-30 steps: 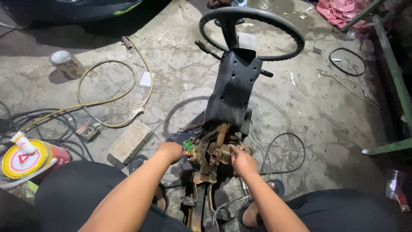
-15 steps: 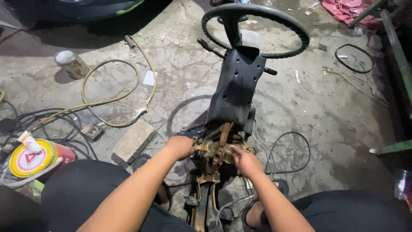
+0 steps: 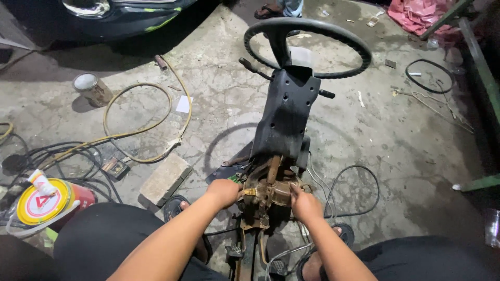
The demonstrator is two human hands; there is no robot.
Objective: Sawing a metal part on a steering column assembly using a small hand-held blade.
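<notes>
- Far left of the steering column [image 3: 285, 122]: a yellow-lidded can [image 3: 42, 202] stood upright on the concrete floor [image 3: 396, 151], a small white tube leaning on its lid, close enough to be reached from a seated position.
- Left of the column and farther off: a small tin [image 3: 91, 89], and a yellow hose [image 3: 136, 125] lying in a loose loop, dropped clear of the working spot.
- Just left of the column's lower end: a flat stone block [image 3: 165, 179], lying near the knee.
- Left hand [image 3: 223, 191]: closed on the left side of the rusty bracket [image 3: 266, 193] at the column's lower end, seemingly to steady it; exact grip on the metal partly hidden by the knuckles.
- The column itself: lay sloped on the floor between the legs, rusty end nearest, black shroud in the middle, steering wheel [image 3: 308, 46] at the far end, so the worked-on end sat within arm's reach.
- Right hand [image 3: 305, 204]: curled against the bracket's right side, fingertips pressed into the metal, apparently bracing against the left.
- Right of the column: grey cables [image 3: 333, 198] trailing from its lower end over the floor, and farther right a green metal frame [image 3: 482, 67].
</notes>
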